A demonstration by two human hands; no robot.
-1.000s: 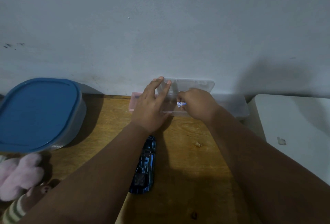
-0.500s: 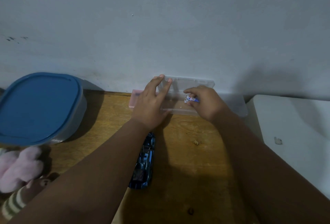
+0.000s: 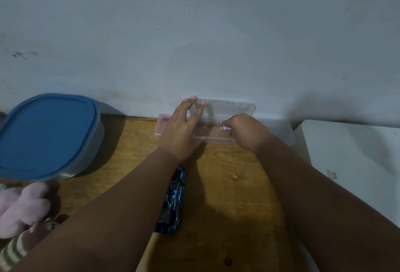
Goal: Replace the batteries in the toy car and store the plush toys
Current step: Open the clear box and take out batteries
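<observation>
A small clear plastic case (image 3: 229, 117) stands open against the wall at the back of the wooden table (image 3: 227, 202). My left hand (image 3: 181, 130) rests on its raised lid, fingers spread. My right hand (image 3: 246, 133) pinches a small battery (image 3: 225, 128) with a white, red and blue label over the case's tray. The blue and black toy car (image 3: 173, 204) lies on the table below my left forearm, partly hidden by it. A pink plush toy (image 3: 21, 206) and a brown striped plush toy (image 3: 23, 243) lie at the lower left.
A large container with a blue lid (image 3: 45, 135) stands at the left, next to the wall. A pink flat case (image 3: 161, 126) lies beside the clear one. A white surface (image 3: 355, 159) adjoins the table on the right. A crumb (image 3: 234, 177) lies mid-table.
My right hand with the battery has shifted slightly within the case's tray. My left hand has stayed on the lid. The view has tilted a little.
</observation>
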